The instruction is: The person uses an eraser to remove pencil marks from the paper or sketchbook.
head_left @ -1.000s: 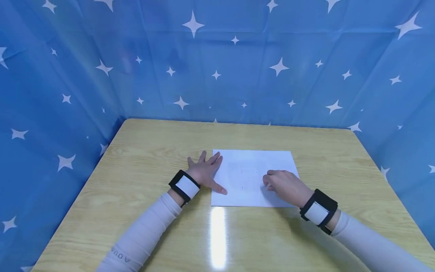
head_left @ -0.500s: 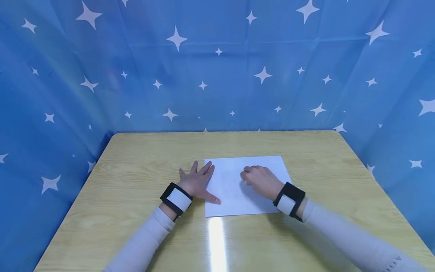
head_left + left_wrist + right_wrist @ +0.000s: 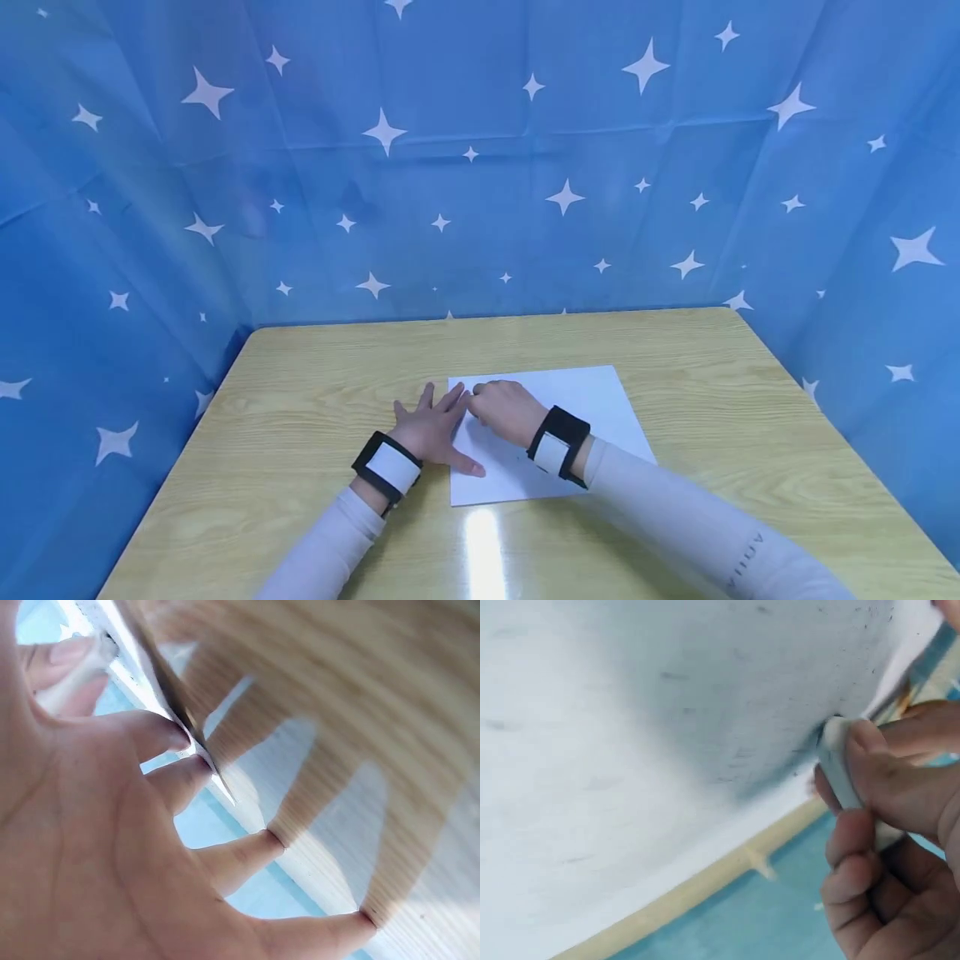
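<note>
A white eraser (image 3: 837, 766), dark at its tip, is pinched between the thumb and fingers of my right hand (image 3: 508, 411). Its tip meets the sheet of white paper (image 3: 585, 400), which carries small dark specks and faint marks in the right wrist view. My left hand (image 3: 431, 433) lies spread across the paper's left edge, thumb and index finger on the sheet and the other fingertips on the table. Both hands are close together at the upper left of the sheet. In the left wrist view the eraser (image 3: 82, 679) shows past the left palm, and the paper's edge lifts slightly.
The wooden table (image 3: 315, 392) extends around the paper on all sides. Behind it and along its sides hangs a blue curtain (image 3: 480, 233) with white stars. A bright light reflection lies on the table before the sheet.
My right hand has moved left across the paper with the eraser, from the right part to beside the left hand. The left hand stays on the paper's edge. The head view has shifted.
</note>
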The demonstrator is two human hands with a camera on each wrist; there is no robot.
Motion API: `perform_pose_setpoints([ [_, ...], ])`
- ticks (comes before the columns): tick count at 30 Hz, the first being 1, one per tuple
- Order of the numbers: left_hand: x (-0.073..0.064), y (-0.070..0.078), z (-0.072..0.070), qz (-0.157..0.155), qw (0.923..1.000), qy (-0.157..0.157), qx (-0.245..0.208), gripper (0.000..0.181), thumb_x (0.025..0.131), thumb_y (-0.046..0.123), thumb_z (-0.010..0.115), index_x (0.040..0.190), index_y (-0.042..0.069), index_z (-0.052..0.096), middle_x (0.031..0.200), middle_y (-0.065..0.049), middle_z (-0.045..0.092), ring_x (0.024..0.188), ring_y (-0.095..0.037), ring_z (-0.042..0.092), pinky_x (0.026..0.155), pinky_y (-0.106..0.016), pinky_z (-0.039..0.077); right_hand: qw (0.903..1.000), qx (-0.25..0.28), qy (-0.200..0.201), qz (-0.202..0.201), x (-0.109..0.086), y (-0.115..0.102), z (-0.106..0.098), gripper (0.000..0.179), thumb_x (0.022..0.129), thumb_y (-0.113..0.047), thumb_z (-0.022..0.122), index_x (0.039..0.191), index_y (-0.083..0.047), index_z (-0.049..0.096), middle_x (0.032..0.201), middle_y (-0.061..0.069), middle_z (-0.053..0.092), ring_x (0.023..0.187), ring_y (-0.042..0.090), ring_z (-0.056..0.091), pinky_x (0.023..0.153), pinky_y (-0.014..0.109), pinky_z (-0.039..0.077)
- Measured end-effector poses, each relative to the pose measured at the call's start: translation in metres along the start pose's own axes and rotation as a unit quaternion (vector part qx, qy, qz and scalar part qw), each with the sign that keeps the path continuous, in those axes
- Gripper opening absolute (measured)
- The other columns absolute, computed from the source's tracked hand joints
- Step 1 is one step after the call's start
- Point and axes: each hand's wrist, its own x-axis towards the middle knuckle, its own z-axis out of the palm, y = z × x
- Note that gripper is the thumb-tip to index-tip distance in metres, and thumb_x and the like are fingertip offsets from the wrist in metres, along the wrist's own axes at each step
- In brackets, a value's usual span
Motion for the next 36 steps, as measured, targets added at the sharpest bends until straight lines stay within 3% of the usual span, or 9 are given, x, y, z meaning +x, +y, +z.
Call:
perform_pose_setpoints([
  [4,-0.004,-0.002,-0.011,-0.003,0.9998,0.005,0.018,0.123,0.060,0.080,0.065,0.155,0.019,0.018,0.162,0.000,0.012,0.141,-0.044,0.002,0.096,-0.085,0.014,0.9991,-0.016,0.038,0.013,-0.024,0.029,-0.004,0.009,0.080,-0.012,0.075,0.089,-0.010,0.073,0.080,0.003,0.069,0.065,0.014,0.060,0.059,0.029,0.056],
  [8,0.000,0.000,-0.021,-0.005,0.9996,-0.001,0.029,0.125,0.058,0.081,0.065,0.156,0.020,0.015,0.163,0.002,0.009,0.141,-0.043,0.000,0.097,-0.085,0.013,0.9959,0.027,0.058,0.064,-0.061,0.070,-0.004,0.010,0.078,-0.010,0.077,0.087,-0.010,0.072,0.080,0.003,0.069,0.070,0.015,0.063,0.063,0.033,0.058],
  [12,0.008,0.005,-0.021,0.003,0.9996,-0.014,0.023,0.126,0.059,0.081,0.065,0.156,0.020,0.013,0.163,0.003,0.006,0.141,-0.043,-0.002,0.098,-0.084,0.010,0.9927,0.061,0.064,0.082,-0.079,0.084,0.001,0.011,0.078,-0.007,0.077,0.087,-0.010,0.072,0.082,0.002,0.070,0.073,0.014,0.064,0.067,0.036,0.059],
  [17,0.012,0.012,-0.021,0.033,0.9986,0.007,0.040,0.114,0.066,0.072,0.068,0.154,0.015,0.024,0.162,-0.008,0.014,0.142,-0.040,0.000,0.107,-0.077,0.007,0.9923,0.065,0.063,0.085,-0.088,0.088,0.005,0.012,0.076,-0.004,0.078,0.085,-0.010,0.072,0.080,0.003,0.070,0.066,0.012,0.061,0.065,0.036,0.059],
  [21,0.005,0.023,-0.020,0.080,0.9925,0.066,0.065,0.082,0.078,0.054,0.069,0.144,0.012,0.045,0.152,-0.012,0.038,0.139,-0.032,0.025,0.112,-0.059,0.027,0.9910,0.073,0.065,0.092,-0.089,0.086,0.008,0.013,0.076,-0.004,0.077,0.086,-0.010,0.073,0.082,0.003,0.071,0.066,0.010,0.060,0.065,0.036,0.059],
  [24,-0.004,0.033,-0.013,0.132,0.9854,0.086,0.064,0.057,0.087,0.040,0.066,0.136,0.012,0.055,0.138,-0.012,0.054,0.124,-0.027,0.047,0.099,-0.045,0.048,0.9900,0.075,0.065,0.100,-0.088,0.085,0.009,0.012,0.077,-0.005,0.077,0.087,-0.011,0.073,0.084,0.002,0.071,0.070,0.012,0.061,0.067,0.037,0.058],
  [27,-0.013,0.038,-0.001,0.164,0.9780,0.099,0.082,0.041,0.092,0.031,0.062,0.129,0.014,0.062,0.128,-0.010,0.061,0.112,-0.024,0.056,0.085,-0.039,0.057,0.9887,0.080,0.062,0.111,-0.087,0.082,0.010,0.011,0.079,-0.006,0.076,0.089,-0.012,0.073,0.086,0.002,0.072,0.073,0.013,0.063,0.068,0.038,0.058],
  [31,-0.022,0.034,0.013,0.169,0.9716,0.118,0.116,0.034,0.096,0.028,0.057,0.127,0.019,0.064,0.128,-0.007,0.062,0.111,-0.021,0.057,0.081,-0.036,0.058,0.9880,0.087,0.063,0.110,-0.087,0.076,0.012,0.012,0.079,-0.006,0.076,0.089,-0.012,0.073,0.085,0.001,0.071,0.074,0.014,0.064,0.068,0.038,0.059],
  [36,-0.030,0.029,0.020,0.153,0.9751,0.113,0.114,0.035,0.097,0.030,0.054,0.130,0.020,0.062,0.130,-0.006,0.060,0.113,-0.022,0.055,0.081,-0.038,0.058,0.9873,0.114,0.069,0.086,-0.087,0.066,0.011,0.012,0.078,-0.005,0.076,0.088,-0.012,0.074,0.084,0.001,0.070,0.078,0.015,0.065,0.070,0.039,0.059],
])
